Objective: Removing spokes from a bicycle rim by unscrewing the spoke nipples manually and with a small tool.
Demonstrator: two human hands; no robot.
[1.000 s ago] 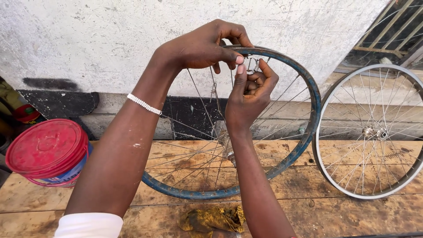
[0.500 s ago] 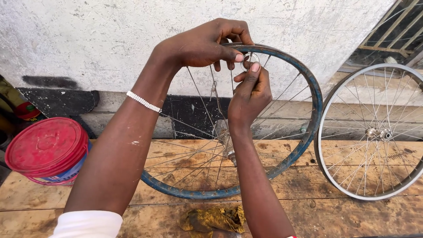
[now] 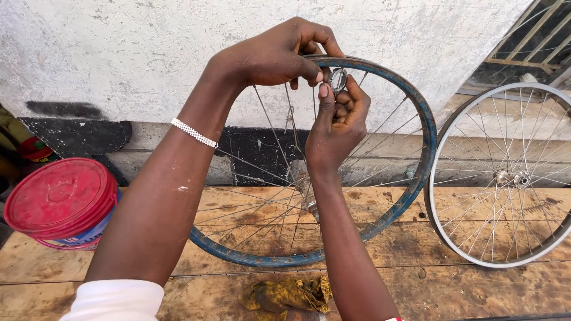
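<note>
The top of the blue wheel rim (image 3: 410, 107) was hidden behind the left hand (image 3: 270, 56), and what that hand's fingertips pinched could not be made out. The small round metal tool (image 3: 338, 79) in the right hand (image 3: 336, 122) was mostly covered by fingers, too small to tell its kind. The hub (image 3: 303, 190) was partly concealed behind the right forearm. The silver wheel (image 3: 505, 178) to the right was cut off by the picture's right edge. The red-lidded bucket (image 3: 56, 202) on the left hid its own lower body behind the plank edge. The yellow rag (image 3: 288, 294) near the bottom was partly covered by the right arm.
</note>
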